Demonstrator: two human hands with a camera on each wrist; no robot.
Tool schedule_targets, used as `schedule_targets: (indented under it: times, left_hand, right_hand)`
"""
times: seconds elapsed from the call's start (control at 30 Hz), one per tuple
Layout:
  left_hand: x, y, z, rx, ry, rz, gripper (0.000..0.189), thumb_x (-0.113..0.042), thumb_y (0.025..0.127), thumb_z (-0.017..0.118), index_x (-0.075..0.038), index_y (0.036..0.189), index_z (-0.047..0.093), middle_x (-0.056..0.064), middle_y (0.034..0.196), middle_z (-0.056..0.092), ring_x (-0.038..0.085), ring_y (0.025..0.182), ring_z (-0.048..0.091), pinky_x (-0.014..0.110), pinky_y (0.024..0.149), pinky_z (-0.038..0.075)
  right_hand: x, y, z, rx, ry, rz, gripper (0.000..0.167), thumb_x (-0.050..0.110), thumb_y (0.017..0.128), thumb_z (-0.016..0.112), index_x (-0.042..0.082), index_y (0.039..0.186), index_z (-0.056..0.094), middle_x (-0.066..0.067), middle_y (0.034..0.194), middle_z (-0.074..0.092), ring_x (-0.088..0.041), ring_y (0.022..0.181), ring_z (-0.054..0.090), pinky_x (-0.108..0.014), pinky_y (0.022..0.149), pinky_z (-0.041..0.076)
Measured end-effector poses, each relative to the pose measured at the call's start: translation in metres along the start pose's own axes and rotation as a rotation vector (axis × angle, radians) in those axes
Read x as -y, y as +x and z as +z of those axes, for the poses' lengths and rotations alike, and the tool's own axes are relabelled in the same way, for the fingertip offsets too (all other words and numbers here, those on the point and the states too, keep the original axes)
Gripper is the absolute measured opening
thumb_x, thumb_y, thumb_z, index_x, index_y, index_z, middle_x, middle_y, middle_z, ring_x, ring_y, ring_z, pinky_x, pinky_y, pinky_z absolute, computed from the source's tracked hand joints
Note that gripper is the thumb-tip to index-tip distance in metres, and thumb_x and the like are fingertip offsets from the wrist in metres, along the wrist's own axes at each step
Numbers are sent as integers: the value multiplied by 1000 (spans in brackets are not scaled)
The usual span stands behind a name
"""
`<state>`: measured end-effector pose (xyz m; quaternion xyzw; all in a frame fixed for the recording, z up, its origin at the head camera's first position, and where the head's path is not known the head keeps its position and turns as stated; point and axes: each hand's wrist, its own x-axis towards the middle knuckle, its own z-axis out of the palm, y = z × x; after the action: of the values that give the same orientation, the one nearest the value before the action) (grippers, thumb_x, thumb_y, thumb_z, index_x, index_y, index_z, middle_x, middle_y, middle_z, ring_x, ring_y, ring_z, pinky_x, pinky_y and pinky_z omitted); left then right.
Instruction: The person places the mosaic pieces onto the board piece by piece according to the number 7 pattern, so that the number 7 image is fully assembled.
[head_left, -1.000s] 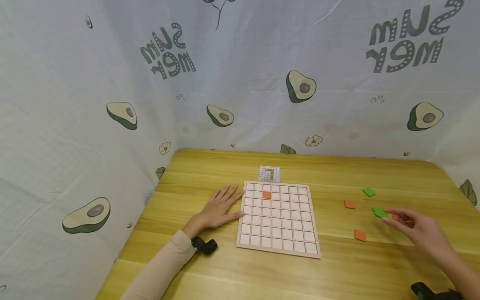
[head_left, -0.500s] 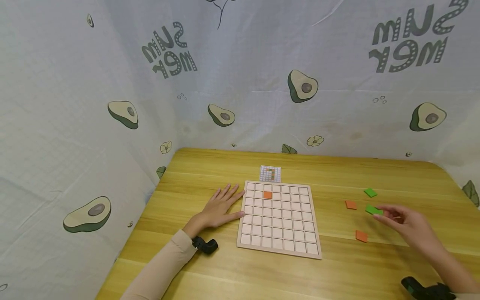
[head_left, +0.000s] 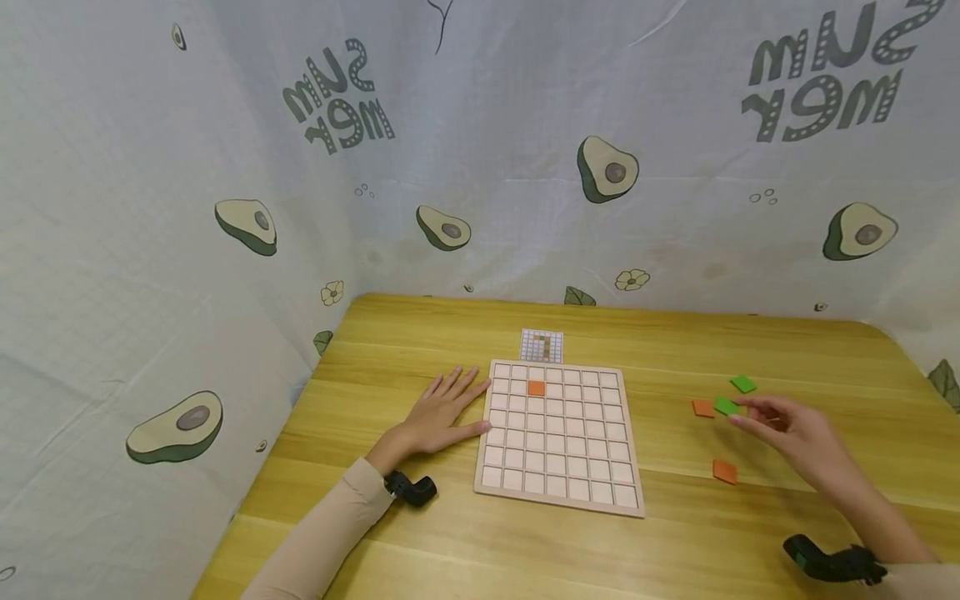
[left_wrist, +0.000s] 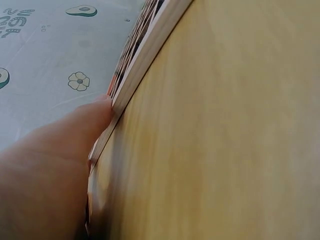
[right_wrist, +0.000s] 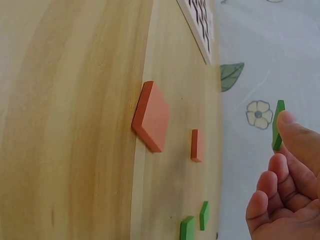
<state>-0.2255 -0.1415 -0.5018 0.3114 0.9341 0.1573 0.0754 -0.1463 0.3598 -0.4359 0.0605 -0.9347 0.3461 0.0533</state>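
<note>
My left hand (head_left: pixel 438 417) lies flat with its fingers spread, touching the left side of a pale wooden grid board (head_left: pixel 555 500). In the left wrist view its thumb (left_wrist: pixel 95 117) meets the board's edge (left_wrist: pixel 145 65). One orange tile (head_left: pixel 536 388) fills a square in the second row from the back. Right of the board, my right hand (head_left: pixel 798 433) pinches a green square tile (head_left: pixel 725 406) between thumb and fingers. The right wrist view has that tile (right_wrist: pixel 278 127) raised above the table, seen almost edge-on, with the other fingers curled below it.
Two orange tiles lie loose on the right, one farther back (head_left: pixel 702 408) and one nearer (head_left: pixel 724 471). A green tile (head_left: pixel 742 384) sits behind them; the right wrist view shows a second green tile (right_wrist: pixel 187 228). A printed grid card (head_left: pixel 542 345) adjoins the board's back edge.
My right hand has carried the green tile leftward and slightly back, toward the farther orange tile. The left hand and the board have stayed in place.
</note>
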Motion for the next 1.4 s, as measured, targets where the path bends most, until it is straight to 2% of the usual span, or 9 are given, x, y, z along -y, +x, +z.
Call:
schedule_targets:
  times: [0.1, 0.33, 0.6, 0.77, 1.0, 1.3, 1.4]
  left_hand:
    - [0, 0, -1, -3, -1, 2, 76, -65, 100, 36, -27, 162, 12, 2, 167, 2, 25, 152, -6, 49, 120, -4]
    - [-1, 0, -1, 2, -10, -3, 77, -65, 100, 36, -28, 162, 11, 1, 167, 1, 24, 152, -7, 47, 120, -6]
    - [0, 0, -1, 5, -5, -8, 77, -68, 99, 34, -29, 162, 11, 0, 167, 1, 23, 152, -7, 47, 120, -6]
    - [0, 0, 0, 8, -1, -12, 77, -67, 100, 34, -29, 162, 10, 0, 167, 1, 24, 152, -7, 47, 120, -6]
    - [1, 1, 0, 6, 9, -15, 77, -68, 99, 33, -31, 162, 9, -1, 167, 0, 22, 152, -8, 46, 120, -6]
    - [1, 2, 0, 8, 18, -17, 76, -68, 99, 33, -31, 162, 9, -1, 167, 0, 22, 152, -8, 46, 120, -6]
    - [1, 2, 0, 4, 16, -13, 76, -68, 100, 33, -31, 162, 9, 0, 167, 0, 23, 152, -7, 47, 120, -5]
  right_hand:
    - [3, 3, 2, 9, -4, 13, 39, 24, 98, 67, -8, 121, 64, -3, 86, 59, -8, 72, 58, -25, 53, 42]
    - [12, 13, 7, 14, -9, 12, 41, 24, 98, 67, -9, 122, 64, -8, 93, 61, 5, 74, 53, -25, 53, 45]
    - [22, 22, 12, 1, 23, -11, 39, 23, 98, 67, -8, 122, 64, -9, 90, 60, -1, 70, 52, -27, 49, 40]
    - [28, 28, 15, -1, 45, -31, 39, 23, 99, 66, -8, 122, 64, -7, 88, 58, -11, 70, 54, -28, 46, 35]
    - [36, 37, 26, 1, 75, -40, 38, 22, 98, 67, -9, 121, 64, -9, 89, 57, -8, 71, 52, -26, 49, 37]
    - [50, 49, 40, -6, 142, -71, 36, 19, 97, 68, -9, 119, 64, -10, 88, 55, -11, 67, 48, -26, 46, 38]
    - [55, 52, 44, 3, 156, -75, 36, 20, 98, 68, -8, 120, 65, -11, 88, 55, -16, 66, 50, -28, 44, 39]
